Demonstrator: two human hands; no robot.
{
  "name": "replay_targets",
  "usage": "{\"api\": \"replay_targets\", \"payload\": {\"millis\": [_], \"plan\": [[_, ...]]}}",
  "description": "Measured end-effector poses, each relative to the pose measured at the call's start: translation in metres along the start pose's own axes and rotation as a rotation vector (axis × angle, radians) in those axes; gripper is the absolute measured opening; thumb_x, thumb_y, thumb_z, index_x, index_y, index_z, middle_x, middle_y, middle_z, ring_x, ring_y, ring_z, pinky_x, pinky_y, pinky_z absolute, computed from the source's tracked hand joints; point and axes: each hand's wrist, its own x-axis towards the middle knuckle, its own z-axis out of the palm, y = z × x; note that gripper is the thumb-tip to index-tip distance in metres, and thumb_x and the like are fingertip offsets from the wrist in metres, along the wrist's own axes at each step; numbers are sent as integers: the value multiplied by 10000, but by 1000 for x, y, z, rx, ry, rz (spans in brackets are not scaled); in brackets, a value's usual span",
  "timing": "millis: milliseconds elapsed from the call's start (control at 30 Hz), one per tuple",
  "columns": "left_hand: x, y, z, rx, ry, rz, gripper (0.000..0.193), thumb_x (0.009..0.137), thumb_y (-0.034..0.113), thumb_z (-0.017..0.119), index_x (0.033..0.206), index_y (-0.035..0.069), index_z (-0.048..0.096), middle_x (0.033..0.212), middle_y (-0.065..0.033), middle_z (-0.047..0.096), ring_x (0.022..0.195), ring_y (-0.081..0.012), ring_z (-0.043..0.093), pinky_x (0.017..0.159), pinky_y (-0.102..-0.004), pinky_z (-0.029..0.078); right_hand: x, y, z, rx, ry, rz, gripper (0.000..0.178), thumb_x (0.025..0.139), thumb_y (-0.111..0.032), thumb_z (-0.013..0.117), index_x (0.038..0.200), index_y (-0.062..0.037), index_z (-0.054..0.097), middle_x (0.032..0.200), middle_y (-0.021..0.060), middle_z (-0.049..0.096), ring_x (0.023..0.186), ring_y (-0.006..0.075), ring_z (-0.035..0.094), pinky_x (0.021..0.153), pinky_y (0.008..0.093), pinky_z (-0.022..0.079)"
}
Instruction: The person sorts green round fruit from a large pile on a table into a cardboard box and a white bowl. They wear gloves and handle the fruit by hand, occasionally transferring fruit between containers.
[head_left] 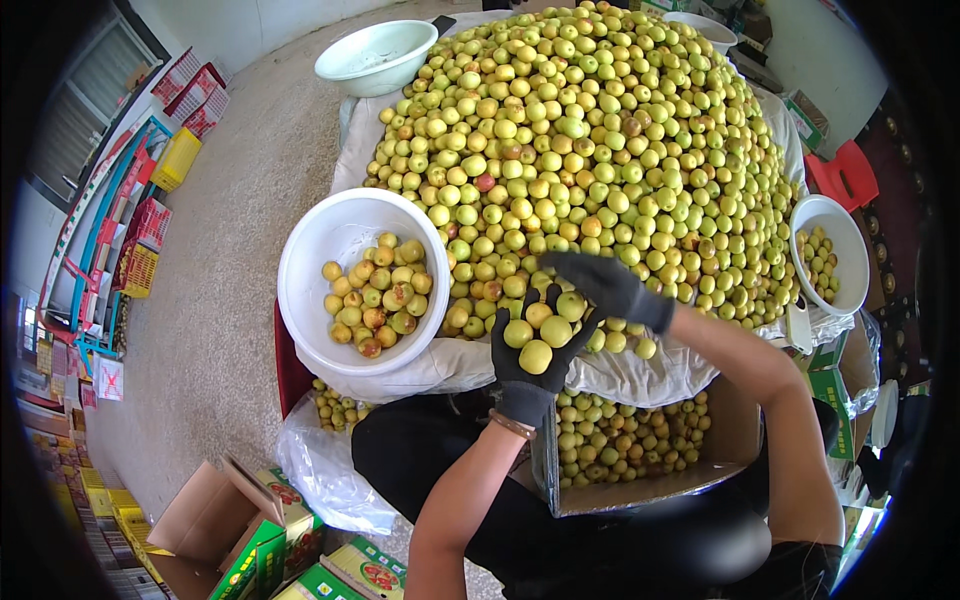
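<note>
Head view: the left hand (563,367), in a dark glove, is cupped palm up, grasping a cluster of yellow-green fruits (535,357) with its fingers curved about them. The right hand (612,288), likewise gloved, is just beyond and to the right of it, fingers extended over the near part of a fruit pile (570,150). Its palm is hidden; whether it grasps anything cannot be told. The pile spreads beyond both hands on a pale cloth (645,378). Left of the left hand stands a white basin (302,270), part-filled with fruit, some pieces brown-patched. Well to the right of the right hand, a second basin (855,250) also contains fruit. Nearer the person than both hands, a cardboard box (736,440) contains more fruit.
</note>
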Motion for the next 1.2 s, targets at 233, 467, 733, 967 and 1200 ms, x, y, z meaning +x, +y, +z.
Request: {"api": "replay_targets", "payload": {"millis": [233, 467, 733, 967, 1200], "plan": [[2, -11, 11, -62, -38, -109, 492, 883, 466, 455, 1200, 97, 529, 1265, -131, 503, 1244, -379, 372, 1064, -615, 188, 151, 85, -83, -1299, 236, 48, 444, 756, -48, 519, 1195, -26, 457, 1165, 149, 537, 1046, 311, 542, 826, 381, 482], [1, -16, 11, -80, -29, -113, 524, 887, 467, 454, 1211, 60, 516, 1317, -115, 461, 1258, -425, 326, 1064, -631, 170, 155, 59, -96, -1034, -38, 293, 306, 764, -246, 607, 984, -34, 601, 944, 143, 638, 870, 281, 627, 753, 361, 501], [0, -23, 5, 39, -69, -90, 542, 912, 434, 374, 1350, 114, 368, 1394, -96, 359, 1288, -343, 308, 1053, -615, 204, 4, 27, -21, 129, 58, -178, 224, 940, -108, 444, 1127, -52, 553, 1041, 37, 596, 856, 134, 589, 780, 276, 489], [1, 0, -14, 227, -15, 59, 397, 885, 406, 476, 1100, 78, 534, 1116, -80, 561, 1056, -240, 537, 959, -415, 422, -1, -34, 26, -378, -53, -276, 268, 838, -181, 606, 1063, -37, 583, 936, 131, 625, 853, 245, 616, 759, 336, 493], [7, 90, 37, 271, -134, 462, 547, 838, 470, 525, 1183, 47, 478, 1215, -129, 499, 1136, -302, 456, 1028, -467, 335, 76, -29, 26, -261, 364, -285, 259, 851, -193, 593, 1051, -31, 565, 1022, 167, 574, 961, 324, 555, 833, 398, 462]]}}
